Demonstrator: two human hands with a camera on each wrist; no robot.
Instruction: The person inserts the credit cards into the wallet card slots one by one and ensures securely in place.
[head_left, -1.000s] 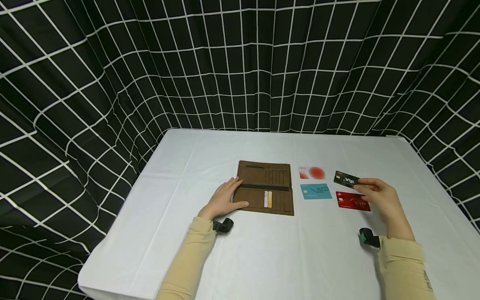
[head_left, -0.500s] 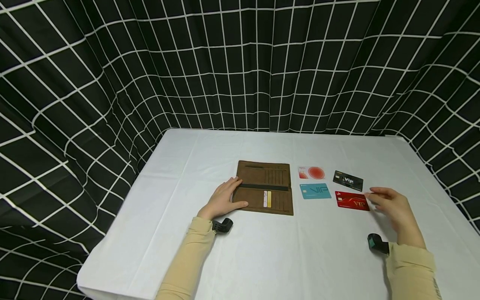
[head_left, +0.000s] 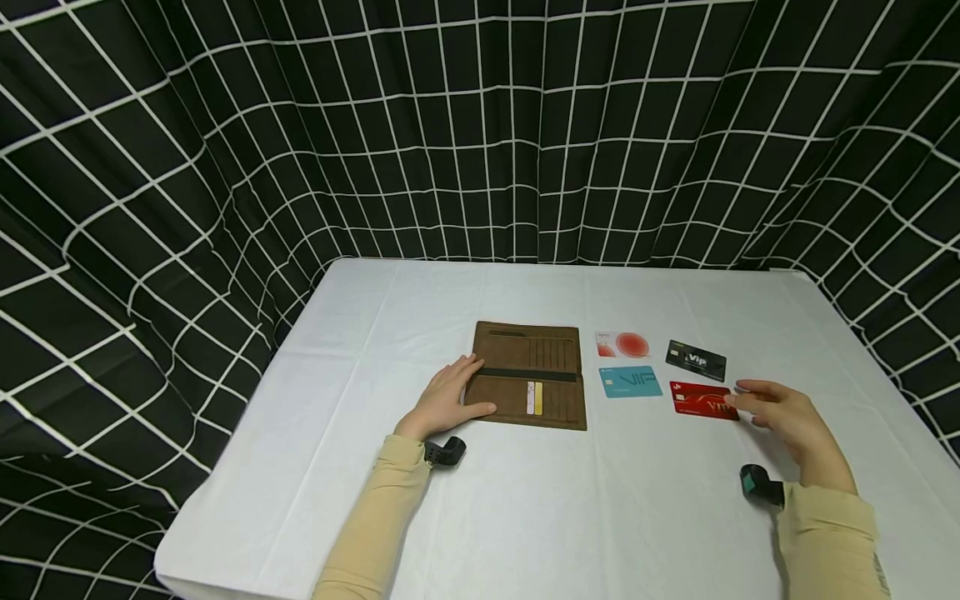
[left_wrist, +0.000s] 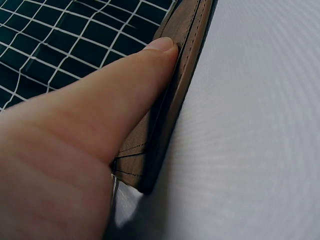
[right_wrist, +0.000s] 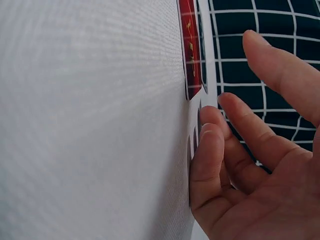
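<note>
Left hand: Laid across the left edge of an unfolded brown leather-look wallet, with straight thumb on the near half; pinching nothing.
Right hand: Poised at the right end of a glossy red rectangular card, with loosely bent fingers spread from the thumb, gripping nothing; touching or just above, cannot tell.
Wallet: Lying flat mid-scene on the white cloth-covered counter, left of all four cards.
Red card: Lying flat, near right among the four.
Red card trouble: Could skid or turn if pushed at one end; thin and flush, so probably awkward to lift.
Black VIP card: Lying slanted just beyond the red, liable to a knock from a stray fingertip.
Wallet trouble: Could slide or fold if pinned too lightly.
Wallet near half: Holding a white-and-yellow insert, left of narrow slots.
Wallet far half: Lined with slots; too small to tell whether filled.
Light blue VIP card: Lying outside the wallet, left of the red.
White card with red disc: Also outside, beyond the blue.
</note>
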